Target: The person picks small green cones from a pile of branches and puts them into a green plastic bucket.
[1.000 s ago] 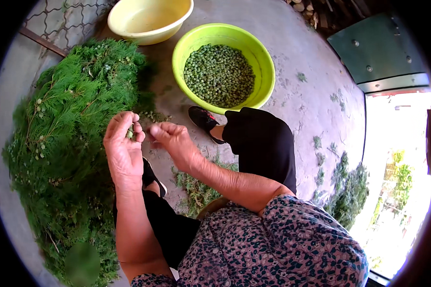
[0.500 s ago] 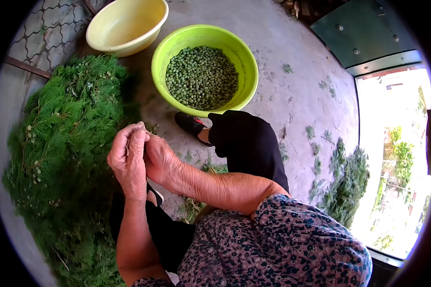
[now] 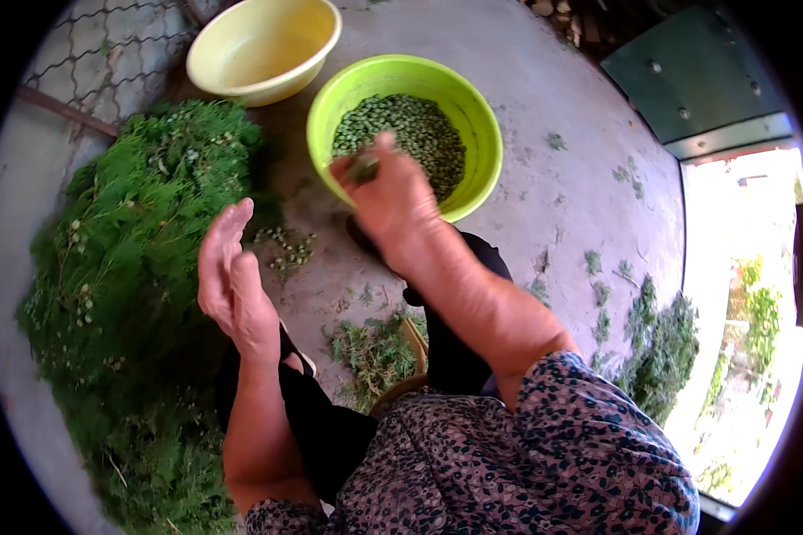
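A lime-green basin (image 3: 486, 160) on the floor holds a heap of small round green cones (image 3: 388, 116). Over its near rim is my right hand (image 3: 393, 196), blurred, its fingers curled around a few green cones (image 3: 363, 168). My left hand (image 3: 241, 290) is raised beside the pile of cut evergreen branches (image 3: 143, 214), fingers stretched out and pressed near one another, holding nothing I can see. Just past it shows a cluster of green cones (image 3: 290, 250), low near the floor.
A pale yellow basin (image 3: 268, 85) stands behind the pile, near a wire mesh (image 3: 107, 53). Loose green sprigs (image 3: 370, 352) lie between my feet. Another heap of greenery (image 3: 665, 348) is at the right, by a bright doorway (image 3: 749, 312) and a dark green panel (image 3: 696, 80).
My hands were together in front of the branches. The right has since moved away, right and forward, to the lime-green basin; the left stays and has opened. The view has shifted slightly.
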